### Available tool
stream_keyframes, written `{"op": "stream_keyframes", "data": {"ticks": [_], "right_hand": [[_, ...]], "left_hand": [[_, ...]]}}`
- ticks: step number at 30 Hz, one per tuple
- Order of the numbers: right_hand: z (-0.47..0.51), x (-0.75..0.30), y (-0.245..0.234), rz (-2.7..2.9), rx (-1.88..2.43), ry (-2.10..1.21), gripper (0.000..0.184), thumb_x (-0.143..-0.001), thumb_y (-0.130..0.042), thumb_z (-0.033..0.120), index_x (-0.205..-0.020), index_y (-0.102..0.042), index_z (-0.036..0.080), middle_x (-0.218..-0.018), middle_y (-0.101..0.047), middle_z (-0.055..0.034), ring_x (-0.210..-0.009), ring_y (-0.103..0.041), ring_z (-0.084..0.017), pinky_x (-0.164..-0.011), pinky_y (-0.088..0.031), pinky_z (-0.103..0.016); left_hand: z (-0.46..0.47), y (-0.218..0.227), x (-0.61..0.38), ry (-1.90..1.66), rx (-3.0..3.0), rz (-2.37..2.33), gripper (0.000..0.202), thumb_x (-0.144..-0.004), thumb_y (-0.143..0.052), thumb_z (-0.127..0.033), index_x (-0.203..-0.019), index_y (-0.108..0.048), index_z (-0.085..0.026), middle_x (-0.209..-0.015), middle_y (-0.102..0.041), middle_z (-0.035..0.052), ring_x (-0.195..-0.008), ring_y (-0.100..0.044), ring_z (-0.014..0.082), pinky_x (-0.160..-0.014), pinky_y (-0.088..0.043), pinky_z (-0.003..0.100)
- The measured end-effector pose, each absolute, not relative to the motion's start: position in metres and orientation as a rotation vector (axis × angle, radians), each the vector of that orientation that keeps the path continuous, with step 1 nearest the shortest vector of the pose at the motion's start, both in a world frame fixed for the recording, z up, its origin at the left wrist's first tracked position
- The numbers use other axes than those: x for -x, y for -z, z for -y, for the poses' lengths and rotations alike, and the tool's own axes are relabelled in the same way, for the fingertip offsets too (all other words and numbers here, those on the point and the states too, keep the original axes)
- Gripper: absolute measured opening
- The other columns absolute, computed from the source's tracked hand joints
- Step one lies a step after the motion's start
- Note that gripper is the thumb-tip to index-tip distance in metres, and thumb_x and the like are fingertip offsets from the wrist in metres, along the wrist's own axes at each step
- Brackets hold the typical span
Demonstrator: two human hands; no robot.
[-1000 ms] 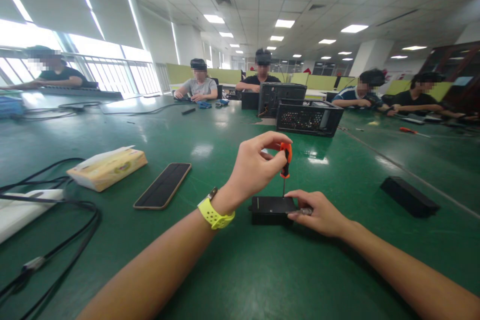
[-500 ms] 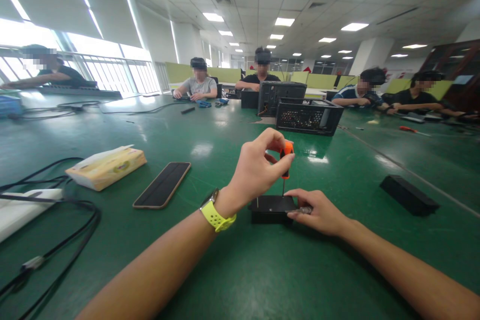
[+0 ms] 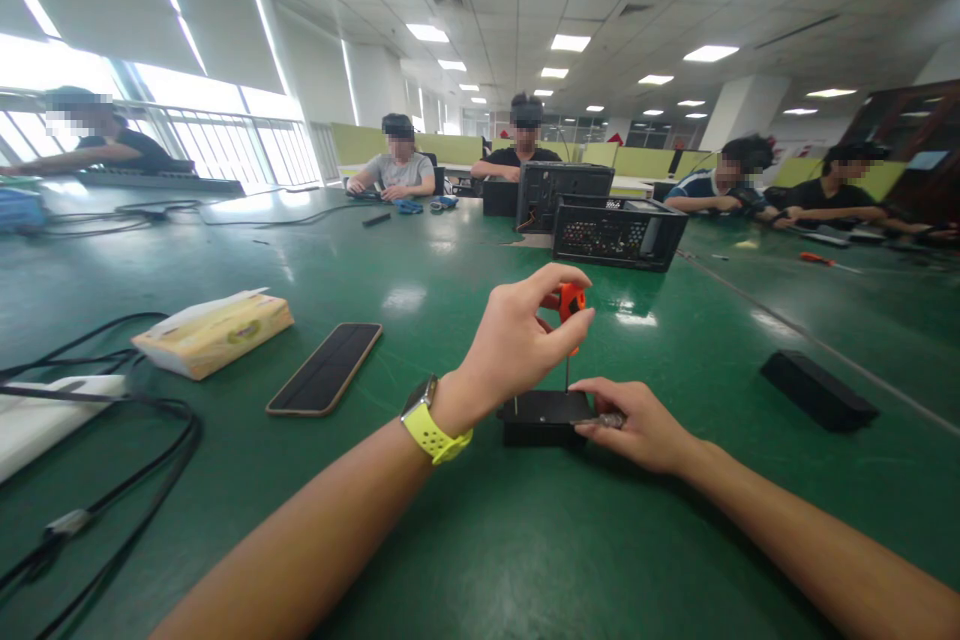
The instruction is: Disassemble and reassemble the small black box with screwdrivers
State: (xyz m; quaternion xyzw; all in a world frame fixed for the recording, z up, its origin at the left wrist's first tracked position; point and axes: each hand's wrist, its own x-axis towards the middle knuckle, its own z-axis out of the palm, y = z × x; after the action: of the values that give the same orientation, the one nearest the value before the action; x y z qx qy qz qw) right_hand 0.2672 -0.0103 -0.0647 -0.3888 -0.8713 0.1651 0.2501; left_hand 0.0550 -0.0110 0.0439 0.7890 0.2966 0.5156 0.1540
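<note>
My left hand [image 3: 525, 325], wearing a lime-strapped watch, has its fingers curled around the orange and black handle of a screwdriver [image 3: 574, 303]. The screwdriver stands upright, its thin shaft reaching down to the top of a small black box [image 3: 546, 418]. At the box's right end, my right hand [image 3: 637, 425] grips it with thumb and fingers. A slim silvery tool [image 3: 611, 419] lies under those fingers across the box; its exact kind is unclear. A thin upright pin [image 3: 516, 404] shows at the box's left side.
On the green table [image 3: 480, 560] lie a phone [image 3: 326, 368], a tissue pack [image 3: 214, 335] and black cables [image 3: 161, 460] to the left. A second black block [image 3: 817, 390] sits at right. Computer cases [image 3: 619, 235] stand ahead, with several people seated beyond.
My left hand's fingers have shifted on the screwdriver handle, which tilts slightly. The box and my right hand stay in place.
</note>
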Motion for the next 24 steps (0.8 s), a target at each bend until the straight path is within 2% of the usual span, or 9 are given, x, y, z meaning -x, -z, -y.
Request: {"op": "stream_keyframes", "data": {"ticks": [12,15,18,21,24], "right_hand": [[0.0112,-0.2686,0.0676,2.353,1.036,-0.477,0.037,-0.087,-0.058,0.043,-0.114,-0.057,0.018,-0.069,-0.056,0.0021,-0.06,-0.051,-0.013,-0.059,-0.036,-0.023],[0.0112,-0.2676,0.067,2.353,1.045,-0.478,0.036,-0.086,-0.059,0.043,-0.113,-0.057,0.018,-0.068,-0.056,0.0023,-0.059,-0.051,-0.013,-0.059,-0.036,-0.023],[0.011,-0.2672,0.067,2.354,1.047,-0.479,0.036,-0.086,-0.06,0.043,-0.112,-0.057,0.018,-0.068,-0.056,0.0023,-0.059,-0.051,-0.013,-0.058,-0.036,-0.023],[0.0106,-0.2681,0.0675,2.359,1.044,-0.472,0.037,-0.086,-0.06,0.043,-0.112,-0.057,0.018,-0.068,-0.056,0.0024,-0.059,-0.051,-0.013,-0.058,-0.036,-0.023],[0.0102,-0.2689,0.0678,2.363,1.044,-0.466,0.036,-0.086,-0.06,0.043,-0.112,-0.057,0.018,-0.068,-0.056,0.0025,-0.06,-0.051,-0.013,-0.059,-0.035,-0.024]], "left_hand": [[0.0087,-0.0422,-0.0555,-1.537,-2.163,-0.835,0.022,-0.08,-0.06,-0.014,-0.102,-0.061,-0.017,-0.095,-0.067,0.0028,-0.078,-0.064,0.0097,-0.055,-0.052,0.012],[0.0082,-0.0413,-0.0556,-1.577,-2.171,-0.818,0.021,-0.079,-0.064,-0.018,-0.1,-0.065,-0.017,-0.102,-0.063,0.0052,-0.083,-0.063,0.011,-0.054,-0.053,0.013],[0.0069,-0.0411,-0.0549,-1.604,-2.2,-0.827,0.021,-0.079,-0.069,-0.025,-0.097,-0.067,-0.017,-0.097,-0.062,0.005,-0.078,-0.062,0.0107,-0.053,-0.053,0.014],[0.0048,-0.0397,-0.0547,-1.597,-2.218,-0.839,0.023,-0.08,-0.068,-0.024,-0.102,-0.066,-0.017,-0.086,-0.067,0.0024,-0.073,-0.063,0.0099,-0.061,-0.054,0.018],[0.0032,-0.0358,-0.0563,-1.579,-2.156,-0.809,0.03,-0.081,-0.068,-0.022,-0.109,-0.06,-0.018,-0.089,-0.071,0.0026,-0.075,-0.067,0.011,-0.07,-0.055,0.021]]}}
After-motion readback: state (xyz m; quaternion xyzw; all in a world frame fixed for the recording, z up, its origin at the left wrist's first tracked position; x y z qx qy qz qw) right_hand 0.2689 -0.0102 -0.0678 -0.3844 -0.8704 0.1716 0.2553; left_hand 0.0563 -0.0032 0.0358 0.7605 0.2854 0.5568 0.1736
